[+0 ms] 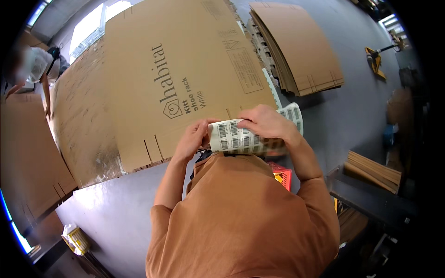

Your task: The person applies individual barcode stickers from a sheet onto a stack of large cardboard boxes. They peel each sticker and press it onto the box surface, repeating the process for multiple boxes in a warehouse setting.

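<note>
A white sheet of barcode labels (232,135) is stretched between my two hands, close to my body at the near edge of the table. My left hand (193,139) pinches its left end, with the fingertips partly hidden. On the sheet's upper edge, my right hand (266,121) grips with thumb and fingers. Past that hand, the rest of the label sheet curls up and back to the right. Just beyond lies a large flat cardboard carton (134,92) with dark print, slots cut along its near edge.
At the left, another person (39,65) bends over more flat cardboard (28,153). A cardboard stack (301,46) rests on a pallet at the back right. Farther right stands a yellow pallet jack (374,62). A red crate (283,178) is beside me; a yellow basket (78,241) is lower left.
</note>
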`<state>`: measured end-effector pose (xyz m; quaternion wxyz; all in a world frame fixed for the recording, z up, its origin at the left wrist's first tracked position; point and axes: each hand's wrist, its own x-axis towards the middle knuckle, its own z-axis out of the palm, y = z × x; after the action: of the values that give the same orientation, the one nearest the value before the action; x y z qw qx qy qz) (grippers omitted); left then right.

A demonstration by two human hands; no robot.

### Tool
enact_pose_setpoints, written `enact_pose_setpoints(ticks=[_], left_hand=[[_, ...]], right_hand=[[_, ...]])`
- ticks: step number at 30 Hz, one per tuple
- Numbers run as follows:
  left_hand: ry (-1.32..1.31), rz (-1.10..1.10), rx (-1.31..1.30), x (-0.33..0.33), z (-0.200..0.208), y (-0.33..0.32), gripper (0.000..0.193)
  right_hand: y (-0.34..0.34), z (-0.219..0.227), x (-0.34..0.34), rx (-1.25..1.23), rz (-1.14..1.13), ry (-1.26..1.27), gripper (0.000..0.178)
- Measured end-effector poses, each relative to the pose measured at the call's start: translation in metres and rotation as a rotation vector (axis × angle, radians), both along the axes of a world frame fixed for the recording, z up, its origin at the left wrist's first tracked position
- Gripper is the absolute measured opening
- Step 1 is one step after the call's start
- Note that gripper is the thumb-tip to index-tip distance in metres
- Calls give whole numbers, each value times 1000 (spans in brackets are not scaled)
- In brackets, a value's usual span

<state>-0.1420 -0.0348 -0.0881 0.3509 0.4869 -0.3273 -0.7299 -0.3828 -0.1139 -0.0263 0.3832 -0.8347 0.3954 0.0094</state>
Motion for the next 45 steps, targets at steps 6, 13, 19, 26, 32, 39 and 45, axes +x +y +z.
enact_pose_setpoints(ticks=[6, 13, 19, 26, 32, 39, 45], left_hand=[[-159, 198, -159, -28, -38, -9, 28], [-288, 295, -134, -43, -77, -15, 29], [-284, 326, -31, -41, -92, -19, 32], [-736, 265, -68, -36, -111, -40, 32], [-835, 61, -518, -87, -118, -55, 19], [-877, -17, -910, -130, -130, -51, 11], [-1003, -3, -756, -114, -139, -62, 15]], right_hand=[[7, -42, 1, -190, -165, -203, 25], [3, -90, 25, -473, -135, -384, 16], [-2, -108, 28, -682, -44, -360, 8], [-30, -85, 23, -535, -64, -581, 6], [-142, -102, 12, -12, -267, -302, 17], [-171, -201, 16, 121, -145, -98, 18], [-177, -212, 23, 71, -115, -88, 17]])
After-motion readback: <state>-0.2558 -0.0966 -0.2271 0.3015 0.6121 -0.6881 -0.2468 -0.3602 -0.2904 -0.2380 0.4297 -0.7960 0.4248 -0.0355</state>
